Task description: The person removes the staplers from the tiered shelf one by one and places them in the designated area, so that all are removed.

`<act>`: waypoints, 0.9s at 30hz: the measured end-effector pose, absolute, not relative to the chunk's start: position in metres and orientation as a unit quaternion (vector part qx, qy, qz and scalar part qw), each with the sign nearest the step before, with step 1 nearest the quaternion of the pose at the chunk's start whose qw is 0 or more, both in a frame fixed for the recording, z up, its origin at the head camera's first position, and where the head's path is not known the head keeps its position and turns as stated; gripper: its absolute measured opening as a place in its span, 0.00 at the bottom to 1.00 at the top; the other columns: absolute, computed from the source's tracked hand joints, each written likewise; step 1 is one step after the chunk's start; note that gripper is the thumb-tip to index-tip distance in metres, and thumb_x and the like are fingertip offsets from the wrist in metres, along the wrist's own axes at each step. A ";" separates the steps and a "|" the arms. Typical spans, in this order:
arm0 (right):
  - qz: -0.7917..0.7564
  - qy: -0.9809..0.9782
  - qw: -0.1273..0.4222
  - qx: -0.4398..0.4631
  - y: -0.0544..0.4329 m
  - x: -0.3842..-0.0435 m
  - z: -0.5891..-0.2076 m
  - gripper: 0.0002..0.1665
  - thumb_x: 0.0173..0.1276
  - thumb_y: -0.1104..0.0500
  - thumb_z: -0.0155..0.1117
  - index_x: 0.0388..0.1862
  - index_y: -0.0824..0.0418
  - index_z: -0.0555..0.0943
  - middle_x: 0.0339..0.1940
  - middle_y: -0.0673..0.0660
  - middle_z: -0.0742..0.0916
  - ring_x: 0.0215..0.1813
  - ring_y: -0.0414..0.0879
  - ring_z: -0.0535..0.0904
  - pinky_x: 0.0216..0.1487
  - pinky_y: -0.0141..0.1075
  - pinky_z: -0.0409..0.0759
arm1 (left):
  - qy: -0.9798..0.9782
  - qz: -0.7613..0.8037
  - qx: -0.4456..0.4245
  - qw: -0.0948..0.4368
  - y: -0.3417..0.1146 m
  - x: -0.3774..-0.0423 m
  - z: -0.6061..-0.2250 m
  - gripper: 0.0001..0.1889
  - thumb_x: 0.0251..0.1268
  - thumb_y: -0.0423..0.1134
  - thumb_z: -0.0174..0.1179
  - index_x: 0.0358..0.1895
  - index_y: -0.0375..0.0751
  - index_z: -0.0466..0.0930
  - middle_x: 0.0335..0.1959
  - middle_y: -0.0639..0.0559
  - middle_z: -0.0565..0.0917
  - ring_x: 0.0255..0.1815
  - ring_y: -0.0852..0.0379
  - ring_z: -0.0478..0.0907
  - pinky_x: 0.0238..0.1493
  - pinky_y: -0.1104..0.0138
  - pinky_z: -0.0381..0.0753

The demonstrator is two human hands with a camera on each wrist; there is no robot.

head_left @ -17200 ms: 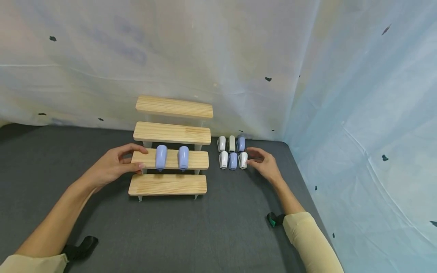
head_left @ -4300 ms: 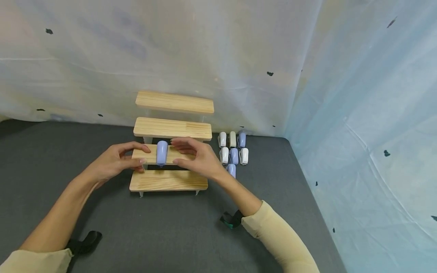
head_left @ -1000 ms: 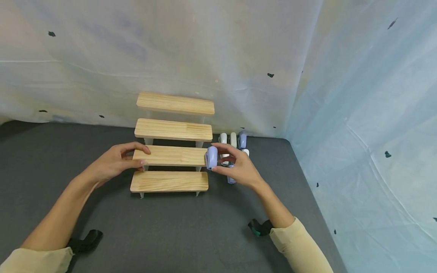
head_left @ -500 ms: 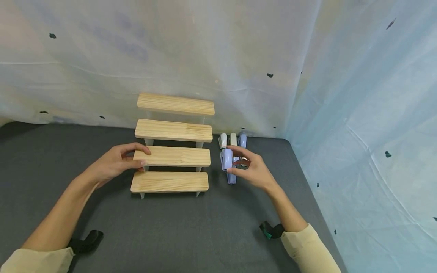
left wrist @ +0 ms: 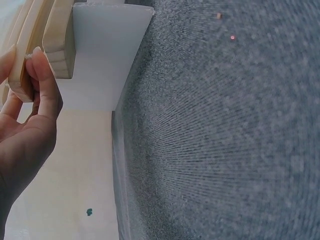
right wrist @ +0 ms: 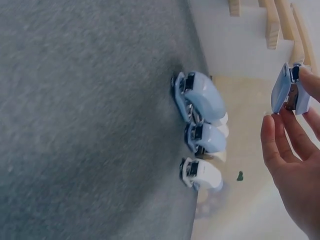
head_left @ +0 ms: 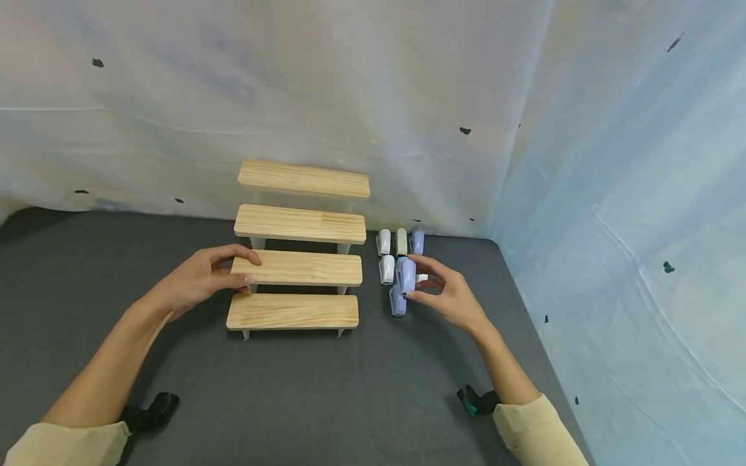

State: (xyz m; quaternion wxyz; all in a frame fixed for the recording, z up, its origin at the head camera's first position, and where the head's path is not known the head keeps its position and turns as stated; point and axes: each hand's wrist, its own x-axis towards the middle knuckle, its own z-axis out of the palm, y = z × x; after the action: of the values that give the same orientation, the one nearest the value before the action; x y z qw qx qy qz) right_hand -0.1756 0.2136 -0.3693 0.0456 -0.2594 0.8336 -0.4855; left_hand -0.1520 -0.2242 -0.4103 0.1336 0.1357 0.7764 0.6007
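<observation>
My right hand (head_left: 451, 294) pinches a lavender-blue mini stapler (head_left: 406, 277) between thumb and fingers, holding it up over the group of staplers right of the rack. In the right wrist view the held stapler (right wrist: 282, 92) is off the table, its metal parts showing. My left hand (head_left: 201, 281) grips the left end of a wooden step (head_left: 300, 267), second from the front of the four-step rack, thumb at the front and fingers round the edge. The left wrist view shows the fingers (left wrist: 47, 92) on that board.
A white stapler (head_left: 383, 242), a cream one (head_left: 401, 241) and a blue one (head_left: 416, 243) form the back row. Nearer stand another white one (head_left: 386, 270) and a blue one (head_left: 398, 304); others are partly hidden. A hanging sheet (head_left: 612, 194) borders the dark table (head_left: 350, 395).
Two blue staplers stood on the gripped step at first; one now stands on the table in front of the group. My right hand has carried the other rightward off the rack. My left hand stays put.
</observation>
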 end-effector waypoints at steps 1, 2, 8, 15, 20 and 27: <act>-0.483 0.836 0.045 -0.258 0.215 -0.175 -0.370 0.38 0.60 0.73 0.72 0.69 0.70 0.71 0.63 0.66 0.79 0.60 0.59 0.76 0.55 0.56 0.78 | 0.776 0.601 0.135 0.133 -0.224 -0.152 -0.410 0.21 0.72 0.39 0.61 0.62 0.35 0.71 0.67 0.37 0.65 0.41 0.50 0.82 0.44 0.57 0.84; -0.479 0.838 0.045 -0.257 0.217 -0.175 -0.370 0.38 0.60 0.73 0.72 0.69 0.70 0.71 0.63 0.66 0.79 0.60 0.58 0.76 0.55 0.57 0.78 | 0.777 0.600 0.134 0.133 -0.224 -0.152 -0.411 0.21 0.72 0.39 0.61 0.62 0.35 0.71 0.67 0.37 0.65 0.41 0.50 0.82 0.45 0.56 0.84; -0.474 0.844 0.041 -0.246 0.228 -0.171 -0.374 0.38 0.59 0.74 0.72 0.69 0.71 0.70 0.64 0.67 0.78 0.60 0.60 0.76 0.56 0.59 0.77 | 0.779 0.598 0.128 0.137 -0.222 -0.153 -0.410 0.21 0.70 0.41 0.63 0.62 0.37 0.72 0.69 0.37 0.64 0.41 0.49 0.84 0.45 0.56 0.84; -0.477 0.849 0.049 -0.221 0.235 -0.170 -0.381 0.38 0.60 0.74 0.71 0.70 0.71 0.69 0.65 0.69 0.76 0.62 0.62 0.74 0.57 0.60 0.77 | 0.784 0.593 0.117 0.142 -0.223 -0.153 -0.407 0.22 0.70 0.41 0.64 0.62 0.37 0.72 0.69 0.38 0.64 0.41 0.49 0.84 0.46 0.55 0.84; -0.466 0.858 0.049 -0.210 0.239 -0.170 -0.388 0.38 0.61 0.74 0.71 0.70 0.73 0.68 0.63 0.70 0.77 0.62 0.63 0.75 0.56 0.58 0.78 | 0.786 0.590 0.113 0.144 -0.224 -0.152 -0.406 0.22 0.70 0.41 0.64 0.62 0.37 0.72 0.68 0.37 0.65 0.40 0.49 0.84 0.46 0.55 0.83; -0.470 0.858 0.055 -0.198 0.246 -0.172 -0.398 0.38 0.60 0.74 0.71 0.69 0.73 0.69 0.62 0.71 0.78 0.61 0.64 0.75 0.55 0.56 0.79 | 0.785 0.592 0.114 0.144 -0.224 -0.153 -0.407 0.22 0.70 0.40 0.64 0.61 0.36 0.72 0.70 0.37 0.62 0.40 0.49 0.84 0.46 0.55 0.83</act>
State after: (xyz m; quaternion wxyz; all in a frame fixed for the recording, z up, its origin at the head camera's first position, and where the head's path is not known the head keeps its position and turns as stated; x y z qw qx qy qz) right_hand -0.1720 0.2455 -0.3982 0.0554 -0.1981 0.8582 -0.4704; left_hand -0.1528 -0.2242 -0.4067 0.1444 0.1141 0.7846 0.5920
